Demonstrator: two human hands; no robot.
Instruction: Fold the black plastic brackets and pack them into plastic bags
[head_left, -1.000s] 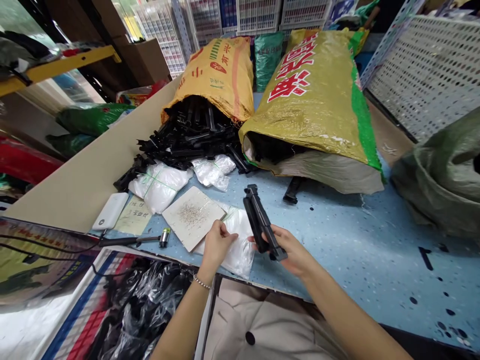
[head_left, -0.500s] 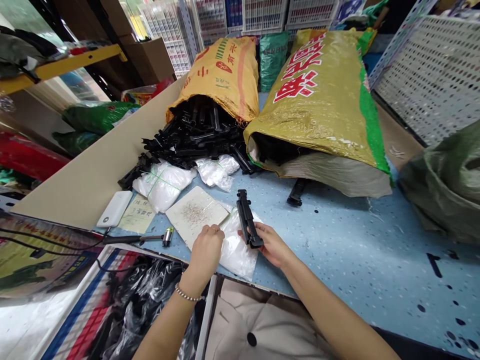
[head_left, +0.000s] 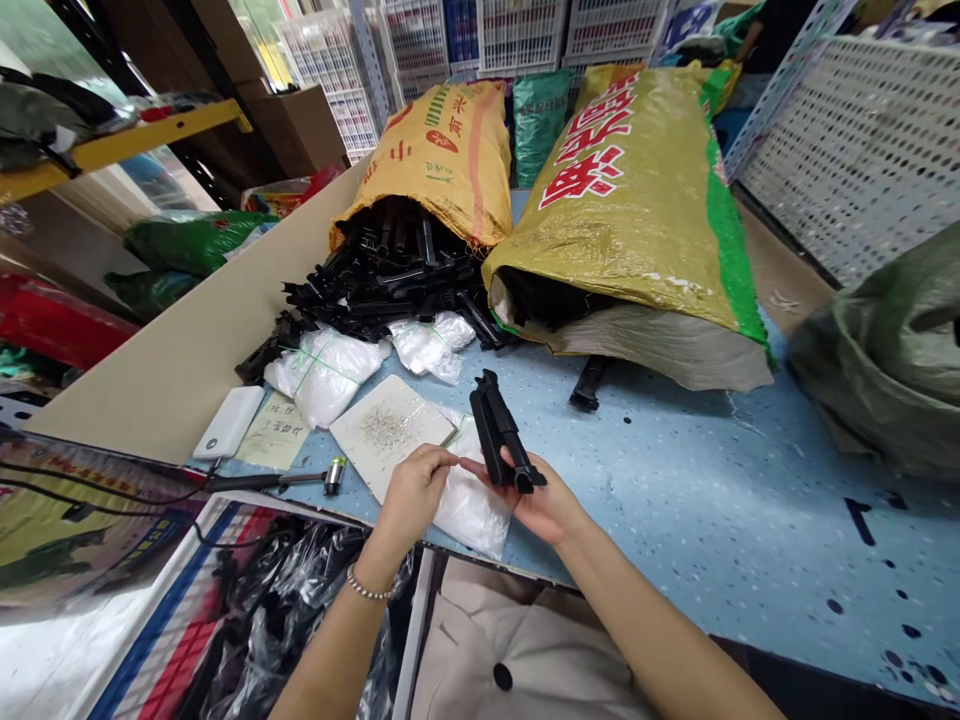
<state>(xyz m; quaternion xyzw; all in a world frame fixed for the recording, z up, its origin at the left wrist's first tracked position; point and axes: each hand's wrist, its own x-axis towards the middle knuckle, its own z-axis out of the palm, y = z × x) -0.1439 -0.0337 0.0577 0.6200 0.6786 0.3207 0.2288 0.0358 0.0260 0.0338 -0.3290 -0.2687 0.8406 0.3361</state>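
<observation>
My right hand [head_left: 541, 497] holds a black plastic part [head_left: 504, 435], long and narrow, tilted above the table. My left hand [head_left: 417, 485] is closed in a pinch just left of it, its fingertips meeting a fingertip of my right hand; whatever it pinches is too small to make out. Beneath the hands lies a clear plastic bag [head_left: 472, 512]. A white square board [head_left: 379, 432] with a scatter of tiny pieces lies beyond my left hand. More black parts [head_left: 397, 275] are heaped at the mouth of an orange sack [head_left: 450, 150].
A yellow-green sack [head_left: 630, 200] lies at the back, a black part poking out below it. White plastic bundles [head_left: 326, 372], a note [head_left: 271, 430], a white device [head_left: 229, 422] and a hammer [head_left: 334, 475] are at left. An olive bag [head_left: 885, 350] stands at right.
The black part has turned in my right hand and now shows two side-by-side lengths. My left hand has come up to touch my right fingertip.
</observation>
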